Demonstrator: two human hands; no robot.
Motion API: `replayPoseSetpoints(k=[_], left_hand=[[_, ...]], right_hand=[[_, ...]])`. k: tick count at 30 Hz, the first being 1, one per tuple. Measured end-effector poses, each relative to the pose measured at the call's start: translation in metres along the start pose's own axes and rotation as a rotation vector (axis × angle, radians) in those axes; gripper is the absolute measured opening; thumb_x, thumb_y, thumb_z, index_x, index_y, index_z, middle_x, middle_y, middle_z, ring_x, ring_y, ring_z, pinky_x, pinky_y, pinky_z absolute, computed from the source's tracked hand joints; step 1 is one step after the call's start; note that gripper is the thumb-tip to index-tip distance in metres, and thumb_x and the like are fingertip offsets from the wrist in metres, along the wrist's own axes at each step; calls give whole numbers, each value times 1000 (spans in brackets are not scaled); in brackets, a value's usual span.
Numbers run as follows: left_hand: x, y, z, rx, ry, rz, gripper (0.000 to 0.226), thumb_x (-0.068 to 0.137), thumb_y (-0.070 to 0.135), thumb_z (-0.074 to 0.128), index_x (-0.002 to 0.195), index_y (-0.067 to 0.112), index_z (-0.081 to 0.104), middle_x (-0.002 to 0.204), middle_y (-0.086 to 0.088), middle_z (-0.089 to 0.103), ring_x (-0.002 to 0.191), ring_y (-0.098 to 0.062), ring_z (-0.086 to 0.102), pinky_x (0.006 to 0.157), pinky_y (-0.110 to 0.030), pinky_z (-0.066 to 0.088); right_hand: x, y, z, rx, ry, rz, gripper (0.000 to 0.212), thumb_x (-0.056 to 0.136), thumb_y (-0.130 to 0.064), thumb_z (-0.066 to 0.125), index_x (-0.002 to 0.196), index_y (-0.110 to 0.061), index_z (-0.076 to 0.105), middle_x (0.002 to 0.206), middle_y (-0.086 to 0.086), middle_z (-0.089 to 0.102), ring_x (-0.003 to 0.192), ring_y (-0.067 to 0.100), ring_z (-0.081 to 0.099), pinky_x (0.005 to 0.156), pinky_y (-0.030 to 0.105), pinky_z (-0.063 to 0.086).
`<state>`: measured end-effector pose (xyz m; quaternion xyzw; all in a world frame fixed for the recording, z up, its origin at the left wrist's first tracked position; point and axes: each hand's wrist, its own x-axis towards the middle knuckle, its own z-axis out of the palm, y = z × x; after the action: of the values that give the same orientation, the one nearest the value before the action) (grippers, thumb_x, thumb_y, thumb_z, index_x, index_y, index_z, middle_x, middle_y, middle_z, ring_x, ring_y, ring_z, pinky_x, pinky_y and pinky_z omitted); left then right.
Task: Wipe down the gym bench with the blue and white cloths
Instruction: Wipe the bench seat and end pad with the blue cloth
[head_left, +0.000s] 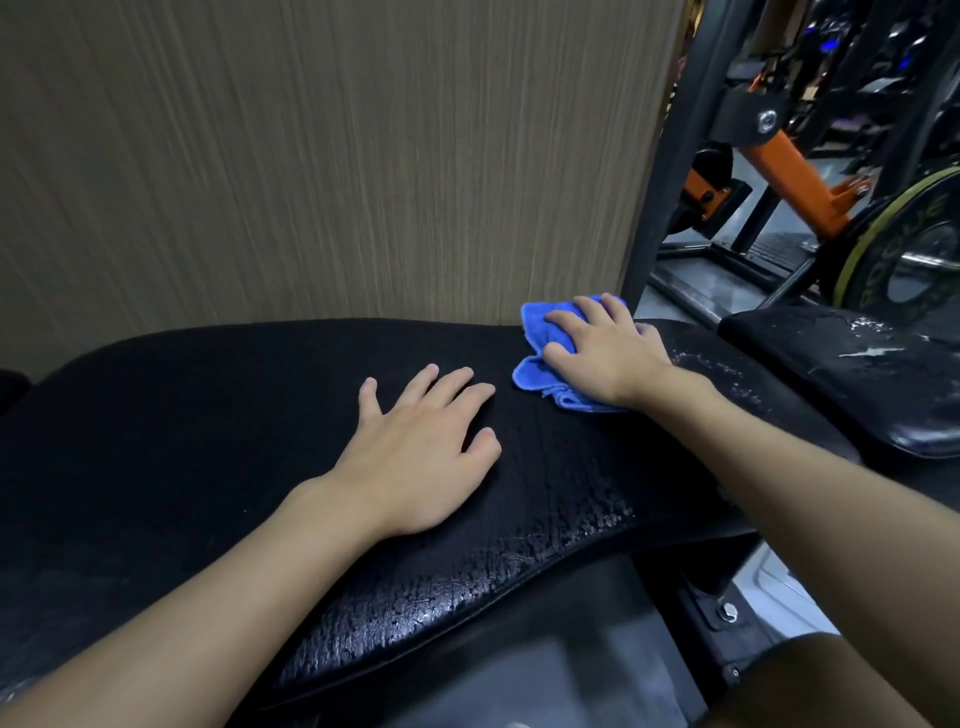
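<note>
1. Find blue cloth (535, 364) bunched at far right end of bench pad (208, 415), close to the wall-side edge. No white cloth in view.
2. Grasped by right hand (608, 353): fingers bent over the wad, thumb at its near side, palm bearing down. Hold pressure even; spread the wad flatter for more contact.
3. Left hand (421, 447) released, holding nothing: laid flat mid-pad, fingers spread, near the cloth but apart from it. Use as a brace; lift clear before sweeping leftward.
4. Run straight overlapping passes, far edge to near edge. Judging by cloth position, probably most of the pad left to cover.
5. Go light over cracked, flaking vinyl along near edge and right end; likely to snag fibres and lift flakes.
6. Mind tight clearances: black upright (670, 156) right behind the cloth, wall panel (311, 156) behind the pad, second flaked pad (857, 374) just to the right.
</note>
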<state>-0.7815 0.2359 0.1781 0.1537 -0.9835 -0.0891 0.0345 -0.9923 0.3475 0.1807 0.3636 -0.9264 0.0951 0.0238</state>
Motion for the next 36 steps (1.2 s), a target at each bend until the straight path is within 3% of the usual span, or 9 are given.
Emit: replayPoseSetpoints(k=[11,16,21,27,36], left_hand=[[0,14,-7,-28,-30,33,52,100,46,25,150,34,21,162,11,7,149,-13,-2,116,-61,1],[21,39,-1,-38,-51,80,55,99,49,24,151,32,18,163,10,5,150,-15,-2,115,-63,2],[25,41,11,33,-45,80,57,98,50,19,152,33,13,163,9,1,150,-19,-6,113,-66,-1],[26,40,12,48,-38,81,57,98,51,17,152,35,10,163,11,-2,149,-16,-8,113,-64,-2],[25,41,10,18,-47,71,57,98,52,18,152,37,11,162,13,-1,149,-14,-9,114,-62,-4]], right_hand=[[-146,15,-10,-125,115,-113,71,81,-59,14,145,-41,37,159,-6,23,149,18,6,113,42,21],[-113,17,-14,-74,61,-79,73,76,-60,13,146,-44,28,161,-9,14,148,14,0,114,43,18],[-38,35,-10,-30,13,-25,56,89,-52,33,144,-44,29,160,-7,15,148,16,1,116,51,17],[29,45,-8,-9,-46,88,58,86,-55,26,142,-40,35,155,-6,25,146,18,5,111,53,18],[-33,50,-13,-19,16,25,55,91,-51,28,145,-41,29,161,-5,14,148,18,-2,116,51,13]])
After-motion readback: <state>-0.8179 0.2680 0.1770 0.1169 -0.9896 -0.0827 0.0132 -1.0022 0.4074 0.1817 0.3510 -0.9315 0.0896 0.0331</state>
